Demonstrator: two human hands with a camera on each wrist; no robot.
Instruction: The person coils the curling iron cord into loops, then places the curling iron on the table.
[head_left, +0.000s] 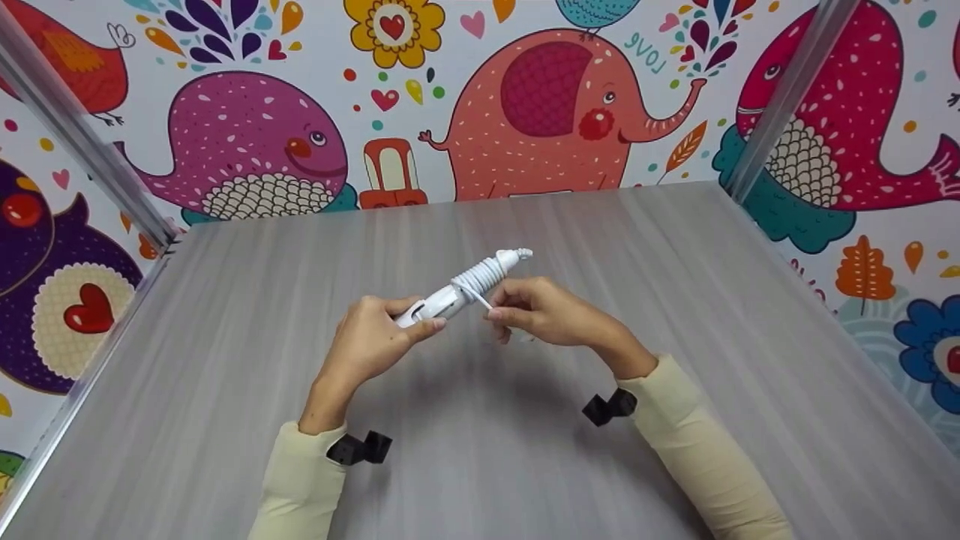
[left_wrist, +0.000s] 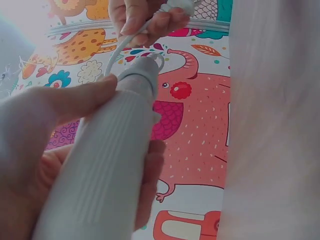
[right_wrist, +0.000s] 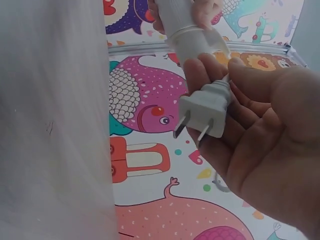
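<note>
My left hand (head_left: 373, 335) grips a slim white corded appliance (head_left: 441, 303), shaped like a hair iron, tilted up to the right above the table. White power cord (head_left: 484, 276) is wound in several turns round its far half. In the left wrist view, the thumb lies along the ribbed body (left_wrist: 102, 155) and the other fingers curl beneath. Just right of the coils, my right hand (head_left: 551, 311) pinches the cord's free end between thumb and forefinger. The two-pronged plug (right_wrist: 205, 112) lies against its curled fingers in the right wrist view, prongs pointing away from the cord.
A grey wood-grain table (head_left: 247, 390) lies beneath both hands. Walls with cartoon animals (head_left: 540, 127) rise behind it and at both sides. Metal posts (head_left: 787, 105) stand at the back corners. Small black devices (head_left: 360, 448) sit at both wrists.
</note>
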